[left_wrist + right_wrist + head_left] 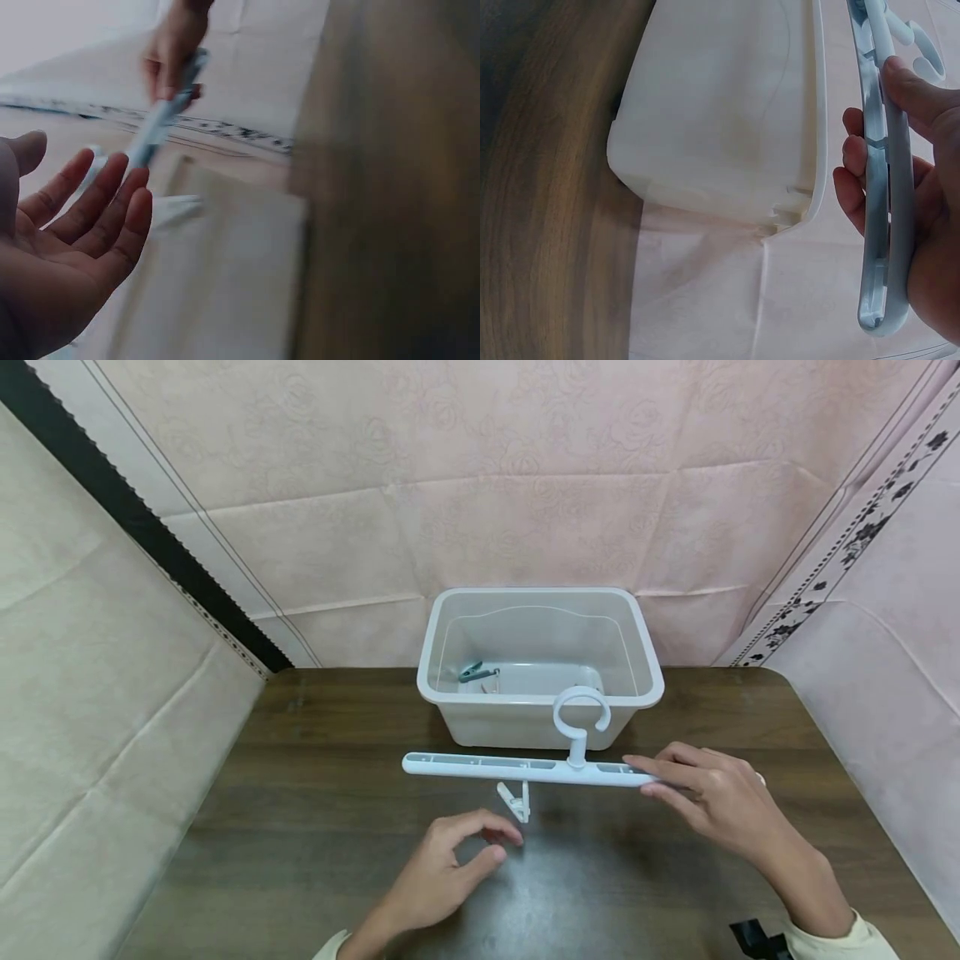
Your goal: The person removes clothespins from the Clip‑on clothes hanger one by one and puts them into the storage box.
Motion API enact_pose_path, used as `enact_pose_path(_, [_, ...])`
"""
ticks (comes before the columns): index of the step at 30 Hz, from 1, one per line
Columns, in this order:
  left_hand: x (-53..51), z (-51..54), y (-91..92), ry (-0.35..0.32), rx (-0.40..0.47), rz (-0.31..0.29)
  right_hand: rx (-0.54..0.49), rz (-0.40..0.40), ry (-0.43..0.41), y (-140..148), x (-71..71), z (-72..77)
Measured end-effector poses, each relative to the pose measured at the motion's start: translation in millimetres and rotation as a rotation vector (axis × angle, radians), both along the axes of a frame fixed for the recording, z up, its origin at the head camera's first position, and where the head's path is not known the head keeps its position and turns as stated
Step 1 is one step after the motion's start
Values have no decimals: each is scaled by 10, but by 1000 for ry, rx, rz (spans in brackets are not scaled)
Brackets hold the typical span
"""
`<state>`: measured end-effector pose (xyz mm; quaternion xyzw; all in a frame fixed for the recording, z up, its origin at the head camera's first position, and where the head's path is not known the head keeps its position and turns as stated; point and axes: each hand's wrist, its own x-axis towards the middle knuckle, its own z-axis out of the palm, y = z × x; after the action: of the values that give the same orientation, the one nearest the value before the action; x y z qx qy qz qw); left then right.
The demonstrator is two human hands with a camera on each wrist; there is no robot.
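Observation:
My right hand (712,793) grips one end of a pale blue plastic hanger bar (480,767) with an open hook (573,702) rising from it. The right wrist view shows the thumb on the near side of the bar (898,187) and the fingertips curled round the other. A small white clip (517,802) hangs below the bar, left of the hook. Just below the clip, my left hand (457,868) holds nothing. Its fingers bend loosely, with the thumb apart from them; in the left wrist view this hand (82,240) lies palm up.
A white plastic bin (540,722) stands at the back of the brown wooden table (315,827), behind the hanger. Inside it lie a dark green clip (476,672) and smaller pieces. Pale patterned cloth (525,518) surrounds the table. A black strap (757,937) is beside the right sleeve.

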<state>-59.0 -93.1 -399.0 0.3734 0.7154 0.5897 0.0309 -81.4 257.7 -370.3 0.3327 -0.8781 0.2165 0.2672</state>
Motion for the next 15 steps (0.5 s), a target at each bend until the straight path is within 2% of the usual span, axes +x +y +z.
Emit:
enact_pose_path(4, [-27,-260,20,-271,32,-25,-3,-6,-19,3,5,12])
enact_pose_path(8, [-89,-463,78,-476,105,-26,-12,-5,-27,6,11,12])
enact_pose_path(12, [-144,-566,158,-665,180,-25,-14,-10,-21,2,16,13])
enact_pose_path(15, [-173,-595,213,-760,270,-79,-14,-9,-18,-5,18,17])
